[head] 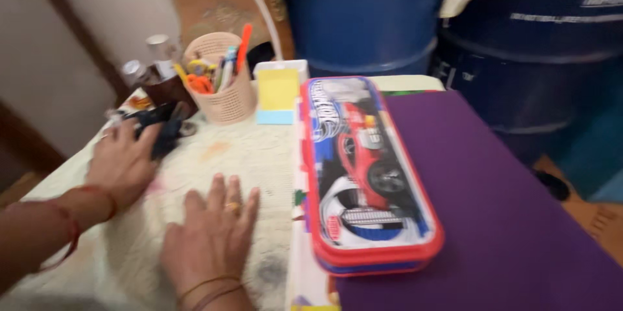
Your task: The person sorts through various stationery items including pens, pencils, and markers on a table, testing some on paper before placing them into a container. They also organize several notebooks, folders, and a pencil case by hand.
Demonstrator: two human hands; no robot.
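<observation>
Right now my left hand (123, 162) has its fingers around a dark tool (161, 128), blurred, beside the pen basket (224, 84); my right hand (211, 236) lies flat, fingers spread, on the cloth-covered surface (253, 155). I'd lift that tool slowly, keeping clear of the basket.

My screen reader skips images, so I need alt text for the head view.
Two bare hands rest on a cream tablecloth: the left hand on a dark tool, the right hand flat. Nearby lie a red pencil case, purple sheet and pen basket.
</observation>
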